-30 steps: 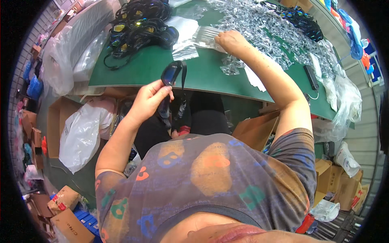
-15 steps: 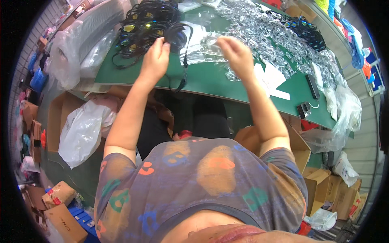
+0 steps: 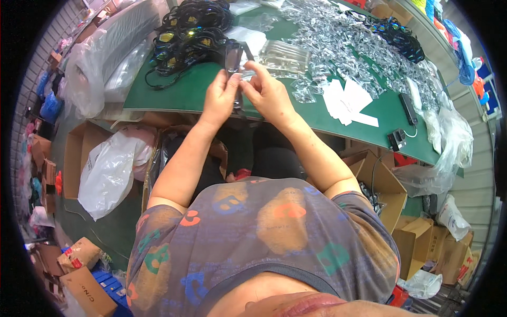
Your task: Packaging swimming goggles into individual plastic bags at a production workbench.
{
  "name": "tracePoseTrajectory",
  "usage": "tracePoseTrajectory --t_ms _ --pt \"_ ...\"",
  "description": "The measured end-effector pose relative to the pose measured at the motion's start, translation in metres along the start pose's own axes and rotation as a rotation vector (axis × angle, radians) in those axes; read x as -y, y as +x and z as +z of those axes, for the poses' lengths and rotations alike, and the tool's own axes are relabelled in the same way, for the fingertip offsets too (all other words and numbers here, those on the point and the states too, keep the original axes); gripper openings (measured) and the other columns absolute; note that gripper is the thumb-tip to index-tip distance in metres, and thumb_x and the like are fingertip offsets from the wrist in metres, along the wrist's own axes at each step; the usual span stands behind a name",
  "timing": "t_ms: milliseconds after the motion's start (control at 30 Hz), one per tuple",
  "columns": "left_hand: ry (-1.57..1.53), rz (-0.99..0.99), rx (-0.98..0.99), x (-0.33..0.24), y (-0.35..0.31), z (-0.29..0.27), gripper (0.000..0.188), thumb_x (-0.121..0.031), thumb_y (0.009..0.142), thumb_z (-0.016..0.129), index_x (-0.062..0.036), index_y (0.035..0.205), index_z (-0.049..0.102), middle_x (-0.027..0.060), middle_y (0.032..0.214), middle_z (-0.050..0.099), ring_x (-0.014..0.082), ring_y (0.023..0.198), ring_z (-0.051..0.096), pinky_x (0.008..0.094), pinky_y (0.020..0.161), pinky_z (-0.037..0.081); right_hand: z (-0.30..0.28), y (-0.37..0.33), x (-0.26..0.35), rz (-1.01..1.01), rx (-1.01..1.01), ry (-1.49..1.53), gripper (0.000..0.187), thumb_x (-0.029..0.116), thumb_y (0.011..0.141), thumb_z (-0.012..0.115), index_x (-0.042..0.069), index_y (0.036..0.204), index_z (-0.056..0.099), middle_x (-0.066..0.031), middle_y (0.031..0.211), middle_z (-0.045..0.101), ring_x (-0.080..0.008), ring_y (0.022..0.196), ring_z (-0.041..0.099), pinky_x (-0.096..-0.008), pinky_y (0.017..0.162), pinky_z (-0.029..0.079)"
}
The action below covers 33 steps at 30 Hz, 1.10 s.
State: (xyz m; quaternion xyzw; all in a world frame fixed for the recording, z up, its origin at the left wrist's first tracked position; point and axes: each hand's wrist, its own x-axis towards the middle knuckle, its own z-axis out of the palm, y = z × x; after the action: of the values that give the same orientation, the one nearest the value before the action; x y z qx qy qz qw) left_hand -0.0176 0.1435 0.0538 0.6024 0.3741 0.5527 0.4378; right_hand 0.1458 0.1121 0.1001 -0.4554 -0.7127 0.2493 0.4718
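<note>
A pair of black swim goggles is held up at the table's near edge, its dark lens end above my fingers and its strap hanging below. My left hand is closed round it, thumb on the front. From the other side my right hand meets it, thumb and bent forefinger pinched at the goggles; what exactly the fingertips grip is partly hidden. Just beyond the right hand lies a stack of clear plastic pieces. A heap of black goggles with shiny lenses lies at the far left.
Small clear packets cover the green table's far right. White paper slips and a black power strip lie nearer. More black goggles sit at the far right. Cardboard boxes stand under the table.
My right hand has moved left from the clear plastic pieces to the goggles. My left hand has shifted slightly right and nearer with the goggles, and both hands now meet.
</note>
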Motion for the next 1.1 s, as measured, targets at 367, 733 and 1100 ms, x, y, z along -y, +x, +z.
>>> tracePoseTrajectory --t_ms 367,733,1100 --pt "1.087 0.674 0.018 -0.092 -0.019 -0.054 0.036 -0.003 0.092 0.065 -0.0074 0.127 0.059 0.0159 0.115 0.067 0.0370 0.102 0.066 0.0453 0.086 0.054 -0.026 -0.053 -0.013 0.252 0.481 0.486 0.033 0.011 0.099 0.066 0.001 0.130 0.061 -0.0069 0.098 0.071 -0.0147 0.089 0.070 -0.0330 0.089 0.054" --pt "0.479 -0.099 0.325 -0.037 -0.083 -0.014 0.015 -0.016 0.103 0.058 -0.0014 0.108 0.058 0.0047 0.082 0.061 0.0117 0.072 0.058 0.0291 0.067 0.048 -0.094 -0.053 -0.117 -0.073 0.016 -0.866 0.023 0.017 0.084 0.078 0.004 0.102 0.072 -0.0117 0.093 0.065 -0.0325 0.091 0.066 -0.0432 0.079 0.053" --pt "-0.488 -0.655 0.248 0.013 -0.104 0.033 0.025 -0.020 0.108 0.051 -0.0055 0.123 0.063 0.0033 0.113 0.066 0.0139 0.100 0.065 0.0301 0.083 0.054 -0.035 -0.098 -0.003 -0.531 0.140 -0.456 0.024 0.020 0.077 0.076 0.013 0.098 0.067 -0.0019 0.093 0.060 -0.0209 0.093 0.061 -0.0369 0.080 0.044"
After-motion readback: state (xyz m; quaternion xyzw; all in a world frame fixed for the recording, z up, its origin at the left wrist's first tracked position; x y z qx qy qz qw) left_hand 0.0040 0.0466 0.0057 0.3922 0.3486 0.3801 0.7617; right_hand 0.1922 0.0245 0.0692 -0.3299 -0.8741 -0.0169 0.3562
